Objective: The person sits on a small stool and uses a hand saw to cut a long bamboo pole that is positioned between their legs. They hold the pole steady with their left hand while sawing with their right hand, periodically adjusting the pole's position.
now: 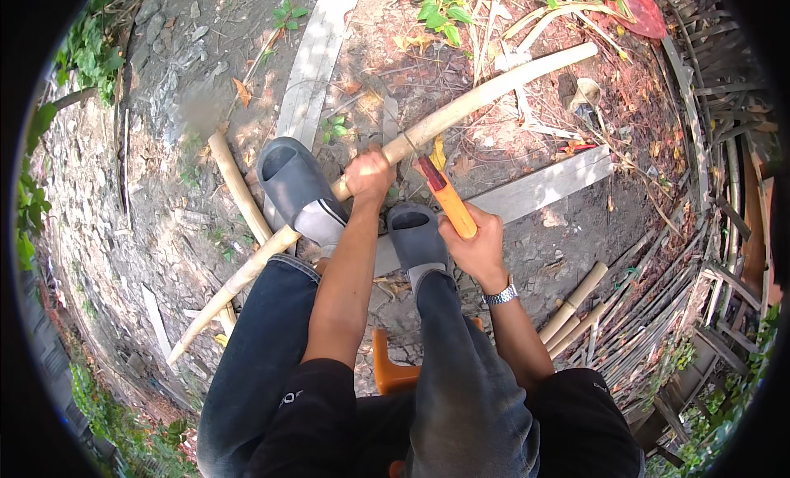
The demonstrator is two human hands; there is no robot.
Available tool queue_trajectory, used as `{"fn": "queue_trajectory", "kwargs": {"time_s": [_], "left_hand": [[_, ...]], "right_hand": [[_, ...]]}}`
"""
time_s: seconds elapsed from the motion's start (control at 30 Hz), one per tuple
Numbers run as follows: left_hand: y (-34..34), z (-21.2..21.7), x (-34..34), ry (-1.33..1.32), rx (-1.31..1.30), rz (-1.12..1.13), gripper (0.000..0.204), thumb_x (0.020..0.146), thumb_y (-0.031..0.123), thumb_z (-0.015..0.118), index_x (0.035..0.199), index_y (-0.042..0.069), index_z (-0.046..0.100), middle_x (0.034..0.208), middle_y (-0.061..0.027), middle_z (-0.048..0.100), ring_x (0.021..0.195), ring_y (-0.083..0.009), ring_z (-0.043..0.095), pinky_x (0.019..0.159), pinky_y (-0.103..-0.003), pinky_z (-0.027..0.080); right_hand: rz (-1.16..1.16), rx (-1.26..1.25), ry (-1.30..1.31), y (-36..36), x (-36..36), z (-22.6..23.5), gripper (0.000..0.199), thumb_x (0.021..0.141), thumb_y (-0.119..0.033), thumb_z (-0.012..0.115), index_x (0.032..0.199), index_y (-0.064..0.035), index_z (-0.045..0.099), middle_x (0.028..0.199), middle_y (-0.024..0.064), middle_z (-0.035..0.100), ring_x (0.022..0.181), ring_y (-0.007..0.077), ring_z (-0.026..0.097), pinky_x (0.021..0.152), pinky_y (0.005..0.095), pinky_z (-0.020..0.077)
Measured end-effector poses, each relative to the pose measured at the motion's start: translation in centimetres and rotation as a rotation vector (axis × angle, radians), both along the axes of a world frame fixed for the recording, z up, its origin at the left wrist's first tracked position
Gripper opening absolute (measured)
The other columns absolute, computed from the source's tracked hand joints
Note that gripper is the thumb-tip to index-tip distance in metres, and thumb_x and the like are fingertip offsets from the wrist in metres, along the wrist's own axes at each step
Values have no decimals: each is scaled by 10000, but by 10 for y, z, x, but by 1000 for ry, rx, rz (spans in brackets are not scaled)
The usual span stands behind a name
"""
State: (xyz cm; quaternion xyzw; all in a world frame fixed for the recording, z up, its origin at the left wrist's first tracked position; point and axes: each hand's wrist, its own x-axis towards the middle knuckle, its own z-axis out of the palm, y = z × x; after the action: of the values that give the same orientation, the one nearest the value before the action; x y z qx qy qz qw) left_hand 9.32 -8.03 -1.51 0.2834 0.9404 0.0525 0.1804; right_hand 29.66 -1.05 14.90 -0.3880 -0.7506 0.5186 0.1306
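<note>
A long pale bamboo pole [494,93] slants from the far right to the near left. My left hand [369,175] is wrapped round its middle, and my left foot in a grey slide sandal [298,186] rests across it. Just right of that grip, my right hand [479,241] is closed on the orange handle of a saw [451,200]. Its reddish-brown front end points at the pole, where a dark line crosses the bamboo. The blade is seen so nearly edge-on that little of it shows. My right sandal [414,233] stands on the ground between my arms.
Grey boards [547,184] lie on the ground ahead and to the right. A shorter bamboo piece [239,186] lies left of my foot. Cut bamboo lengths [574,301] and a heap of thin sticks [638,326] are at the right. An orange plastic stool [392,367] is under me.
</note>
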Motion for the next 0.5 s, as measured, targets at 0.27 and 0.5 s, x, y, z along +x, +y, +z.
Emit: {"fn": "queue_trajectory", "kwargs": {"time_s": [0.27, 0.5], "left_hand": [[-10, -24, 8, 155, 142, 19, 239, 813, 200, 711, 1019, 85, 673, 959, -195, 769, 864, -390, 766, 781, -493, 619], [9, 6, -5, -45, -5, 54, 291, 819, 222, 726, 1091, 124, 692, 1038, -172, 775, 956, -368, 766, 873, -477, 604]], "right_hand": [[-36, -11, -42, -1, -2, 24, 174, 852, -123, 781, 956, 6, 727, 678, 149, 663, 583, 237, 683, 584, 341, 516], [199, 225, 193, 31, 45, 81, 162, 824, -69, 753, 962, 16, 741, 674, 95, 658, 568, 186, 659, 562, 324, 489]]}}
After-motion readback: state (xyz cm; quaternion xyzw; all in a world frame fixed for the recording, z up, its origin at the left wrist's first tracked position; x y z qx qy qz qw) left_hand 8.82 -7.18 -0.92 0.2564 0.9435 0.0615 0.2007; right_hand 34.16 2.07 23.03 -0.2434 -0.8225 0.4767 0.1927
